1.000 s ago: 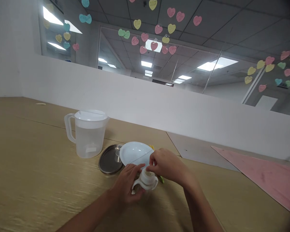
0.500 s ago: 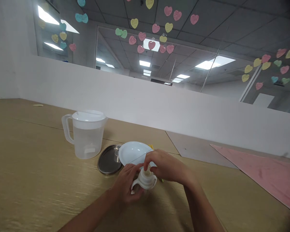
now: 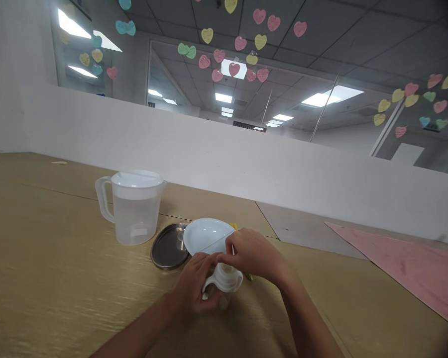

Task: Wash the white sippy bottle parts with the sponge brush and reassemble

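Note:
A small feeding bottle (image 3: 224, 300) with a clear body and a white two-handled collar (image 3: 227, 281) stands upright on the table. My left hand (image 3: 196, 278) is wrapped around its left side, beside one loop handle. Over the bottle's top, my right hand (image 3: 252, 253) has its fingers curled and pressed together. A pale, translucent teat-like piece (image 3: 227, 268) shows just below those fingers; its upper part is hidden. Right behind the hands lies a white plate (image 3: 205, 233), overlapping a round metal tray (image 3: 168, 247) on its left.
A translucent lidded pitcher (image 3: 136, 214) containing clear liquid stands at the left. Something yellow (image 3: 234, 226) shows behind my right hand, at the plate's edge. A pink sheet (image 3: 406, 268) lies at the right. A white wall (image 3: 224, 154) borders the table at the back.
My right hand has shifted slightly upward, with its thumb drawn across toward my left fingers. Less of the pale piece on top is visible. The left hand and bottle are nearly unmoved.

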Demonstrator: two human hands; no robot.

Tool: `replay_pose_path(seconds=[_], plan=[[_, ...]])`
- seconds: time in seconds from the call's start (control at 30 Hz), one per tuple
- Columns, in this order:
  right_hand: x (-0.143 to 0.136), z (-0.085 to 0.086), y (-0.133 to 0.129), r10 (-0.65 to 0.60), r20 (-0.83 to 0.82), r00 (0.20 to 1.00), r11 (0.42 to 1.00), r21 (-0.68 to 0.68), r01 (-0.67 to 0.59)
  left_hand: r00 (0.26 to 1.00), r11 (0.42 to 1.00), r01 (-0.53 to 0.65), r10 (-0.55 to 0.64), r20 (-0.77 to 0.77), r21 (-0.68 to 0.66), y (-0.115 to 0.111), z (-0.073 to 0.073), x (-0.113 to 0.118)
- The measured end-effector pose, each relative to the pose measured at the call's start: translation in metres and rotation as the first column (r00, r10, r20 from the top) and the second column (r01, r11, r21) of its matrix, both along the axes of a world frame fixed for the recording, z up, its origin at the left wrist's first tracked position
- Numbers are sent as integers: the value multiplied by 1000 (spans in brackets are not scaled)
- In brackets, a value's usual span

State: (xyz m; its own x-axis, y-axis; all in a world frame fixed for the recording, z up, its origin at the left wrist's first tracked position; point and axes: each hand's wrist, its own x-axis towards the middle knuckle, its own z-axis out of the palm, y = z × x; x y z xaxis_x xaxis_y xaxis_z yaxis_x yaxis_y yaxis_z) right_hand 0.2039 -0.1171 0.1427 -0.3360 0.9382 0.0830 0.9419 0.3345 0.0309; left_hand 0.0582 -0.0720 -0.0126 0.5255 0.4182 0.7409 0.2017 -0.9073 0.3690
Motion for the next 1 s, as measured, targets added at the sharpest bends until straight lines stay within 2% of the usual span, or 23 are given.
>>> replay_pose_path(seconds=[0.1, 0.17, 0.4, 0.6, 0.67, 0.8, 0.83, 0.9, 0.93, 1.0], plan=[[0, -2, -1, 100, -44, 994, 992, -77, -103, 1000, 1000, -8, 7, 25, 21, 0, -1, 0], [-2, -5, 0, 131, -10, 991, 984, -118, -131, 999, 1000, -15, 14, 33, 20, 0, -1, 1], [-21, -12, 1, -29, 119, 993, 998, -48, 35, 998, 999, -36, 34, 58, 21, -4, -2, 3], [-25, -15, 2, -69, 154, 986, 997, -25, 74, 994, 996, -81, 80, 68, 24, -4, -5, 5], [-22, -16, 4, -52, 130, 990, 998, -33, 57, 991, 991, -110, 104, 90, 70, 0, -7, 4], [-16, -16, 6, -13, 65, 998, 996, -91, 19, 992, 968, -32, -1, 130, 250, 14, -5, -12], [-16, -16, 6, -16, 54, 998, 994, -105, 21, 982, 966, -58, 11, 186, 254, 18, -4, -18], [-15, -16, 6, -31, 38, 999, 992, -122, 35, 942, 952, -241, 183, 280, 189, 28, -2, -30], [-16, -16, 6, -37, 34, 999, 991, -127, 41, 904, 929, -353, 308, 296, 114, 33, -1, -36], [-16, -16, 6, -38, 34, 999, 991, -129, 42, 824, 851, -524, 516, 235, -32, 45, 0, -44]])
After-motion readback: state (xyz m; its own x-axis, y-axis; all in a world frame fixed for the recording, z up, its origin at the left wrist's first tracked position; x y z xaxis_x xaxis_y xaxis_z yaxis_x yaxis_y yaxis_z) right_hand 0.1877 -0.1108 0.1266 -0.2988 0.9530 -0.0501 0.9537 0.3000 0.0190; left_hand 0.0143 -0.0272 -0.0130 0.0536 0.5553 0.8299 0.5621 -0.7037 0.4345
